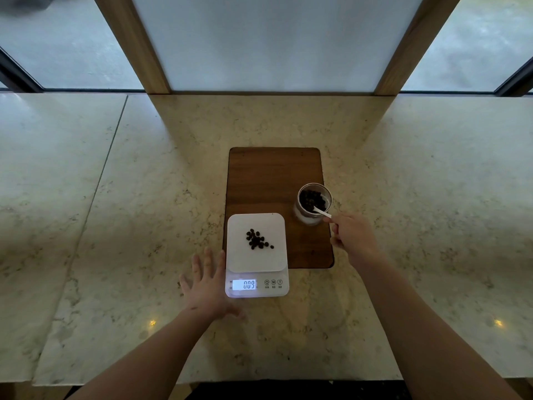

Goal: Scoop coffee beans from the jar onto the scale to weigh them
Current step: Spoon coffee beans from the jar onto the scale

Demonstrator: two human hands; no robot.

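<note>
A white digital scale (239,256) lies at the near left corner of a wooden board, its display reading 009. A small pile of coffee beans (257,239) rests on its platform. A clear glass jar (313,204) of dark beans stands upright on the board's right side. A white spoon (321,211) dips into the jar, its bowl among the beans. My right hand (352,236) pinches the spoon's handle just right of the jar. My left hand (206,284) lies flat on the counter with fingers spread, touching the scale's left edge.
The wooden board (268,180) lies on a marble counter (144,212). A frosted panel in a wooden frame (138,44) rises behind it. A seam (106,157) in the counter runs at the left. The counter's near edge is just below my forearms.
</note>
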